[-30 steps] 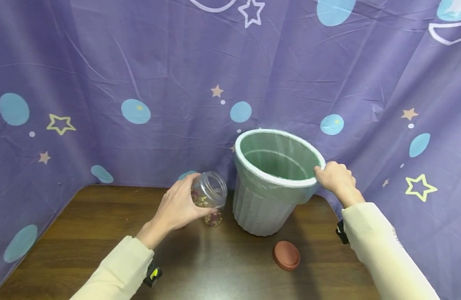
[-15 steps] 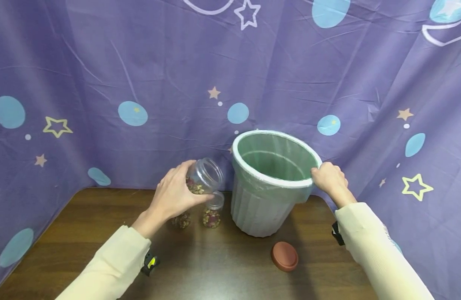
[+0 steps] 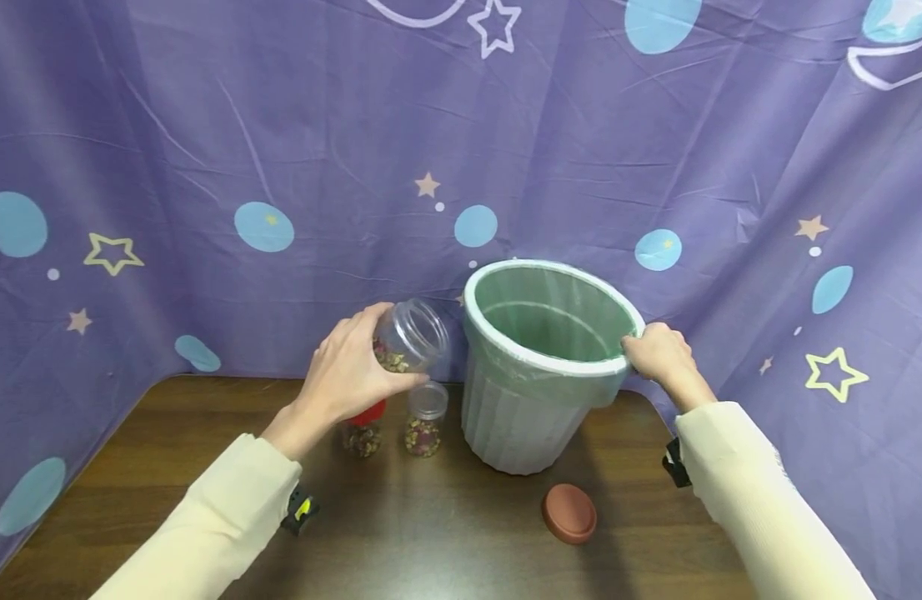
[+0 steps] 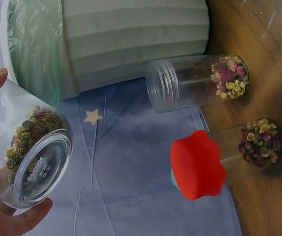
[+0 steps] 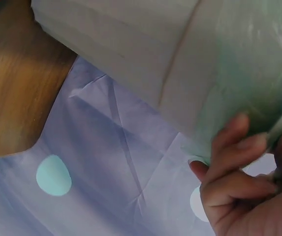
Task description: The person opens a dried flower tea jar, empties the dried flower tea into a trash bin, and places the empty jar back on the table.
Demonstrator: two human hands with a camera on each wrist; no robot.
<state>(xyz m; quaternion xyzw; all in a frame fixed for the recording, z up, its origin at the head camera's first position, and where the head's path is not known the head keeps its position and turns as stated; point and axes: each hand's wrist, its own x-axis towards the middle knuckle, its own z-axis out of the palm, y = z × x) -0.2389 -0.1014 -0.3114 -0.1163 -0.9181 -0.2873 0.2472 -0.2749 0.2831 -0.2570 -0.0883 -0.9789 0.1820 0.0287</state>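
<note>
My left hand (image 3: 348,362) holds a clear, lidless jar (image 3: 392,337) in the air, left of the bin. Its mouth tips toward the bin, and dried flowers lie inside along the lower side. In the left wrist view the jar's base (image 4: 42,169) faces the camera. My right hand (image 3: 662,357) grips the right rim of a pale ribbed bin (image 3: 517,425), which leans to the right. A translucent green liner (image 3: 536,325) folds over that rim. In the right wrist view, curled fingers (image 5: 234,155) touch the liner.
Below the left hand stand a lidless jar (image 3: 423,433) of dried flowers and a similar jar (image 3: 363,442) with a red lid (image 4: 197,164). A reddish-brown round lid (image 3: 569,512) lies on the wooden table (image 3: 446,533). A purple curtain (image 3: 341,208) hangs behind.
My left hand has lifted the jar higher, uncovering the standing lidless jar and then the red-lidded one. The right hand keeps its grip on the bin, which stays in place.
</note>
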